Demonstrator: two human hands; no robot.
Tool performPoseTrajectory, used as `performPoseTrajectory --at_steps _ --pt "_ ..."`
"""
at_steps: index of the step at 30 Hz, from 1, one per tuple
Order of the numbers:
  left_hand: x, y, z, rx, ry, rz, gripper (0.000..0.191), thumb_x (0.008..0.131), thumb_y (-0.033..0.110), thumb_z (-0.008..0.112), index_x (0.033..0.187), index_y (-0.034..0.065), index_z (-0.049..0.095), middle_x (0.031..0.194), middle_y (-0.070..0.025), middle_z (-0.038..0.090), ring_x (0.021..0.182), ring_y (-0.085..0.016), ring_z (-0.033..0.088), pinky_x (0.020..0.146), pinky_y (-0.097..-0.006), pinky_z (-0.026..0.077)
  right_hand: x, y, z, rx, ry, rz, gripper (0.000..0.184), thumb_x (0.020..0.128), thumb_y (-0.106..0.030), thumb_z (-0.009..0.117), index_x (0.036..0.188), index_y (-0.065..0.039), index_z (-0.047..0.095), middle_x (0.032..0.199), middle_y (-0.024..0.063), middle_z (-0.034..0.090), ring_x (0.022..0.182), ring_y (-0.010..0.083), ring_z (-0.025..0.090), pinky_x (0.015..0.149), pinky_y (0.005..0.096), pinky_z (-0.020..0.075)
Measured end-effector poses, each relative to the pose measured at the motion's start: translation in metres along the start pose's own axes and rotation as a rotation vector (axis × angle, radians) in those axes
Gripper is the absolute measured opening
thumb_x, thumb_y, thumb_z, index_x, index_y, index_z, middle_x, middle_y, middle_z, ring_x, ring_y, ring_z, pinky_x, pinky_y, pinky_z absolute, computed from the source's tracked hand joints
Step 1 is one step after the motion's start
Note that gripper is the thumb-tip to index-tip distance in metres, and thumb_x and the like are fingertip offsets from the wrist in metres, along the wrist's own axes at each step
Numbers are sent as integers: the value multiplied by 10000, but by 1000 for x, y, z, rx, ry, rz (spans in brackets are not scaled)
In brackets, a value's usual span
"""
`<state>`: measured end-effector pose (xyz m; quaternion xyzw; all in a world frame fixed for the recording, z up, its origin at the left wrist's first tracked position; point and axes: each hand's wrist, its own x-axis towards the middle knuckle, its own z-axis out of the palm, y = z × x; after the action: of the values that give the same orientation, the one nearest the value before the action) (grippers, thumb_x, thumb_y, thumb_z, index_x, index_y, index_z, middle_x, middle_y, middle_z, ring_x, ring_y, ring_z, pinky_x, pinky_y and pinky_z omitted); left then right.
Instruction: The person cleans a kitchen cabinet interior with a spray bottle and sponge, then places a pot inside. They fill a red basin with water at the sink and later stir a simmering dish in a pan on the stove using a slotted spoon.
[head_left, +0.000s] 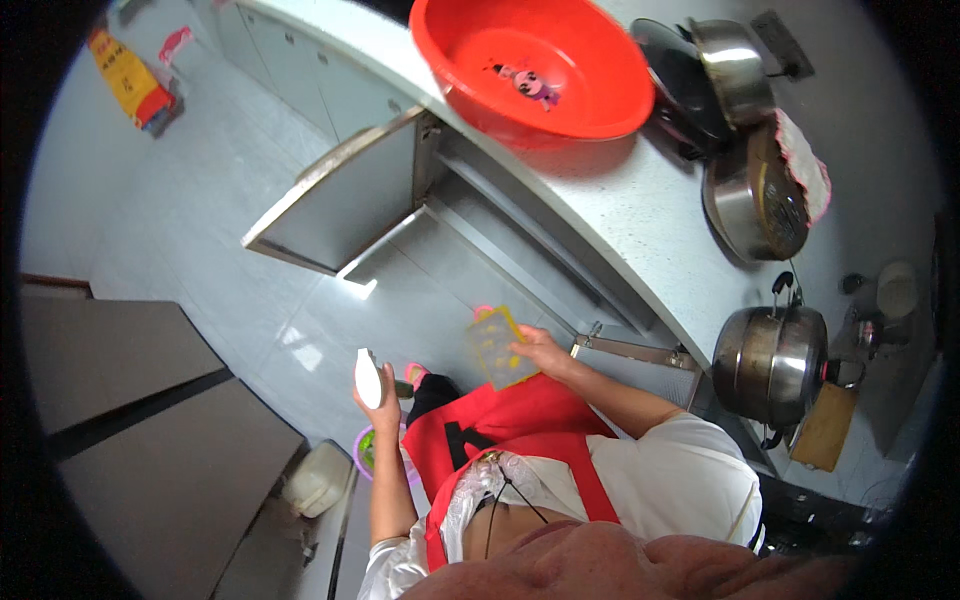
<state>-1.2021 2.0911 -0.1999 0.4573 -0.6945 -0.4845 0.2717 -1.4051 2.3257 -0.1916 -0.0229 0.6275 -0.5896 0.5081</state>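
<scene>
My left hand (384, 409) is wrapped around a white object (369, 381) with a rounded top and a narrow front end, perhaps a spray bottle's head. A dark green piece shows beside the fingers; most of the grip is hidden. In my right hand (541, 351) is a flat, pale rectangular thing (496, 351) with a yellow edge and yellow patches, held by its side and slightly blurred. A small pink loop shows at its far corner. Both hands are in front of the red apron (517, 409), well apart.
An open cabinet door (352, 187) juts out ahead, another (645, 367) at right. The white counter (622, 210) bears a red basin (592, 112), several pans and a steel pot (772, 367). A purple-rimmed basket (363, 454) stands at lower left, near grey cabinets (180, 480).
</scene>
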Motion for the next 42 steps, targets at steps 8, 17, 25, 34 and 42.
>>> performPoseTrajectory --at_steps 8,17,25,34,42 --pt "-11 107 -17 -172 -55 71 241 822 187 707 886 -20 600 710 -21 561 657 -107 497 606 -288 438 -116 -165 -66 -865 682 -628 354 864 -15 502 1215 38 506 1112 193 601 1001 277 602 849 369 479" --pt "-6 170 -9 -239 -252 61 401 879 73 607 1257 10 488 1083 -47 534 859 -112 499 751 -252 439 -138 -245 -112 -1313 1109 -496 712 781 -240 680 1366 -50 321 1351 201 360 1226 378 375 982 479 333" --pt "-2 272 -19 -317 -416 219 373 893 89 595 1245 10 499 1063 -52 571 777 -93 518 691 -243 454 -279 -195 -84 -762 1045 -694 523 779 -81 649 1254 -17 441 1226 171 460 1006 275 549 878 366 461" --pt "19 400 15 -628 -758 355 282 881 37 581 1156 1 531 1082 -55 564 736 -99 505 660 -259 447 -440 -145 -133 -683 1797 -420 359 842 -92 604 1180 -6 520 1169 153 483 993 255 573 801 363 495" --pt "28 448 173 -701 -728 508 375 842 67 665 1198 33 549 993 -30 581 827 -97 524 694 -240 448 -475 -128 -219 -670 1990 -176 396 837 -202 633 1169 -9 537 1185 181 491 1026 309 561 856 417 469"
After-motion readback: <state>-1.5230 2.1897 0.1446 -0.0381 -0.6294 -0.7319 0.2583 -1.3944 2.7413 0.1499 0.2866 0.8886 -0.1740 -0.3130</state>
